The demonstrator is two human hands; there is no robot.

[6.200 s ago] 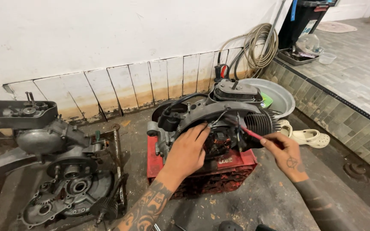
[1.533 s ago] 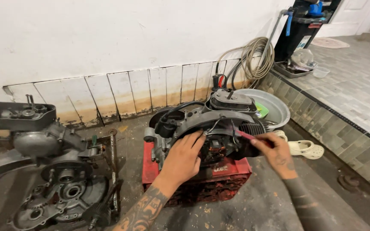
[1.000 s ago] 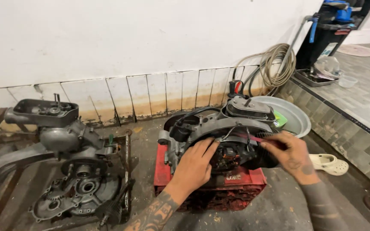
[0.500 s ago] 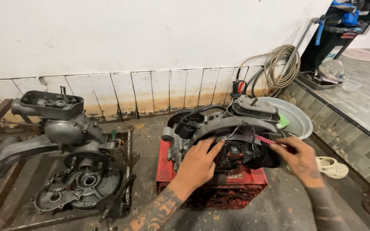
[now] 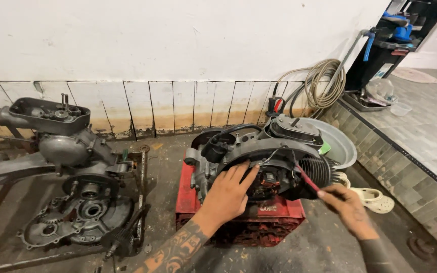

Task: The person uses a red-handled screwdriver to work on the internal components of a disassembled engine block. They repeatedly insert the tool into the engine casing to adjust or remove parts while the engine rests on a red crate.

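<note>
The engine (image 5: 264,162) sits on a red crate (image 5: 238,212) at the centre of the floor. It looks heavy, stiff and oily; its casing rim seems the safest hold. The left hand (image 5: 228,194) lies spread open on the engine face. The right hand (image 5: 347,205) pinches a thin red tool (image 5: 307,178), its tip inside the opening. At 9 o'clock stands a second engine (image 5: 72,177); at 2 o'clock a basin (image 5: 337,144) and a hose (image 5: 322,83) crowd that side.
</note>
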